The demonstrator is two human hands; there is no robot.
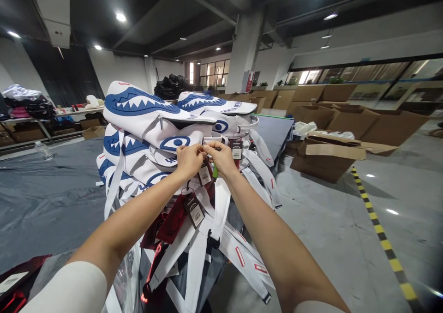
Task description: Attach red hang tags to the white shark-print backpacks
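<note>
White shark-print backpacks lie piled in front of you, at least three high in the nearer stack, with blue jaws and eyes printed on their faces. Your left hand and right hand meet at the near side of this stack, just right of a printed eye. Fingertips of both hands are drawn to a narrow pinch and touch or nearly touch; what small item sits between them cannot be determined. A small green object shows just below your right hand; its type is obscured.

One black-and-white hang tag is directly under your hands; another hang tag lies lower, against a dark red pouch. White shoulder straps hang loose on your side, some ending in black buckles. A grey cover sheet spreads to the left, bearing a clear plastic bottle. To the right, an open cardboard box stands on the floor near yellow-and-black tape.
</note>
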